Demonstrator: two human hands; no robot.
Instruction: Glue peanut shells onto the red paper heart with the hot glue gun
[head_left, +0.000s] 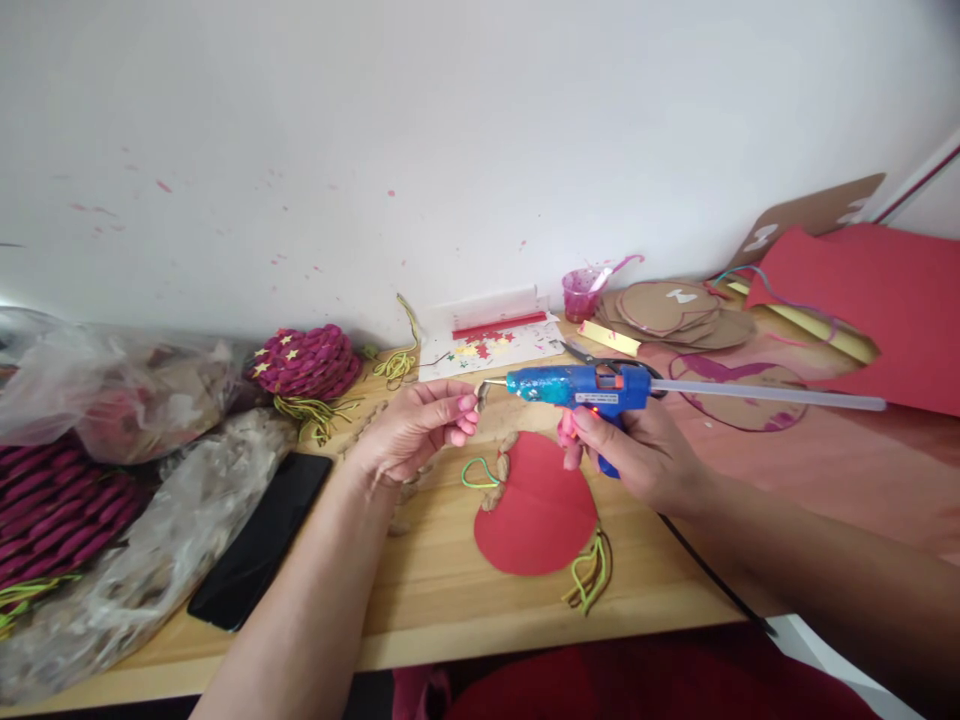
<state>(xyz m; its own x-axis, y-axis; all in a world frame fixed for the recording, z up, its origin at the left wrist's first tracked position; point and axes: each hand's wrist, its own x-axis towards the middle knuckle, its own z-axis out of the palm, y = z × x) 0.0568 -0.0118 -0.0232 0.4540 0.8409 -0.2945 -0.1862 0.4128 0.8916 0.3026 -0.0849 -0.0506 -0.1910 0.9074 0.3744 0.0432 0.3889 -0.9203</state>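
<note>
Two bare hands meet above a light wooden surface (pixel 442 610), seen from the wearer's head. The right hand (pixel 645 450) is wrapped around the handle of a blue plastic glue gun (pixel 574 385) with a long translucent glue stick (pixel 772 393) jutting from its back. The left hand (pixel 416 430) has thumb and fingertips pinched together on a small brownish piece (pixel 482 396), mostly hidden by the fingers.

The gun's long axis runs sideways, almost level, its metal nozzle (pixel 493 381) pointing left, straight at that pinch. Tip and piece are so close that I cannot tell whether they touch.

Below the gap between the hands, on the wearer's side, lies a flat red paper shape (pixel 536 520), rounded, narrower at its far end and wider at its near end. In this view the right hand is nearer, its fingers overlapping the shape's upper right edge. Along the upper left edge, on the left hand's side, sit lumpy brown shell-like pieces (pixel 493 494) beside a thin green cord loop (pixel 478 473). A yellow-green yarn tassel (pixel 590 575) hangs off the lower right edge. A black phone (pixel 259 540) lies left of the left forearm.
</note>
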